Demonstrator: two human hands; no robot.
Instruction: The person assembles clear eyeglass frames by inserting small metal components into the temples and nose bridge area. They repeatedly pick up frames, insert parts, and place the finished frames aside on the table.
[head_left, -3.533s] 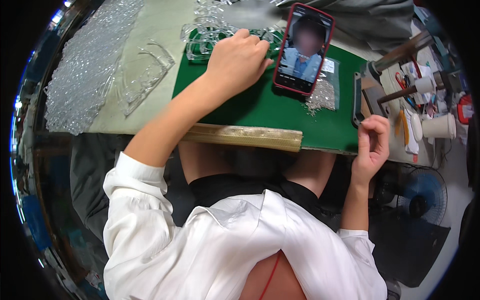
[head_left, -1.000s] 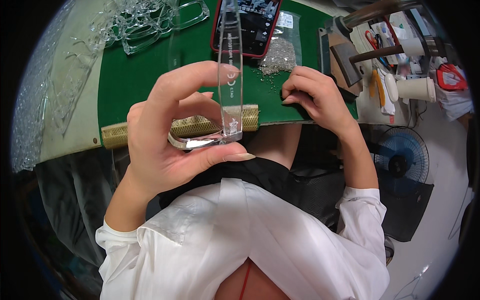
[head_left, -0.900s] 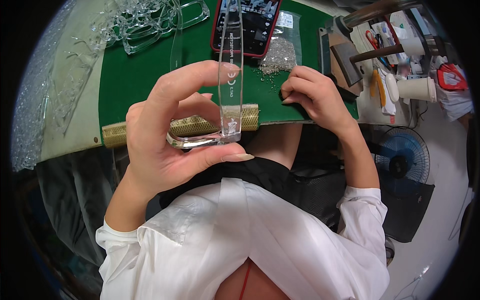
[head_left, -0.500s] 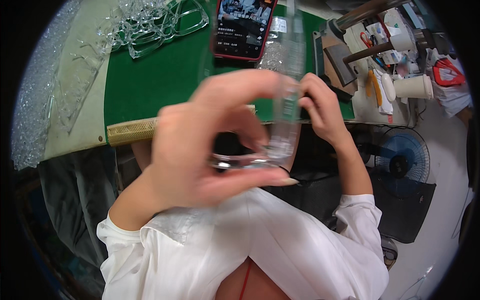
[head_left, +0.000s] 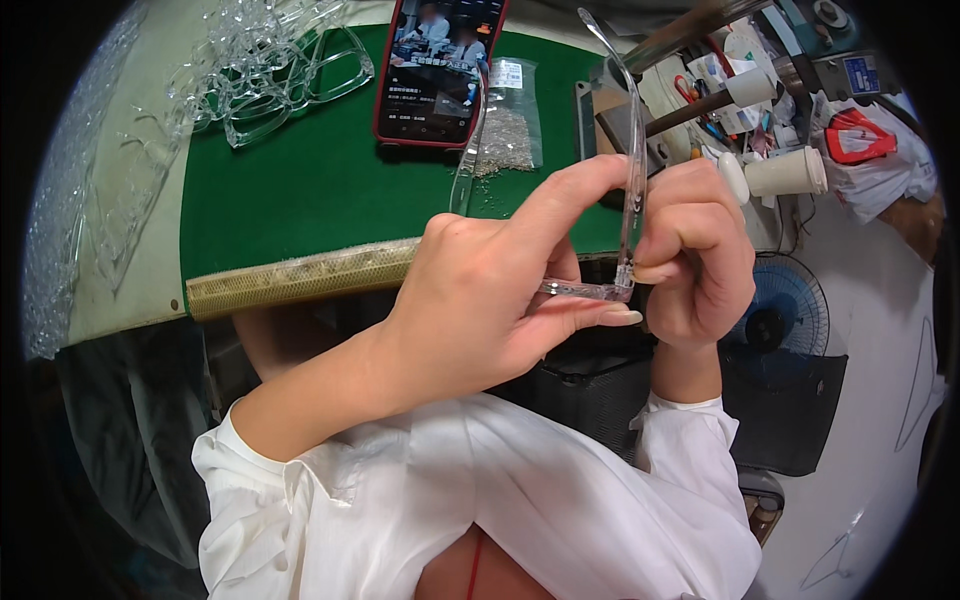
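Note:
A clear plastic eyeglass frame (head_left: 634,170) is in my left hand (head_left: 455,295), its front pinched between thumb and fingers near the hinge corner. Both temples point up and away from me. My right hand (head_left: 700,250) is closed beside that corner, with curled fingertips at the hinge. Whatever those fingertips pinch, if anything, is too small to make out. Beyond the hands, a small clear bag (head_left: 508,140) of tiny metal pieces lies on the green mat (head_left: 300,190), some pieces spilled out next to it. More clear eyeglass frames (head_left: 300,75) are piled at the far left.
A red-cased phone (head_left: 430,90) with a lit screen stands at the mat's far side. Along the near table edge runs a yellowish mesh strip (head_left: 300,282). Metal bench equipment (head_left: 690,110) and a white cup (head_left: 785,173) are at the right; a fan (head_left: 790,310) is below them.
My left hand has moved right and a little farther down with the eyeglass frame. My right hand has moved right and down, and now meets the frame at its hinge.

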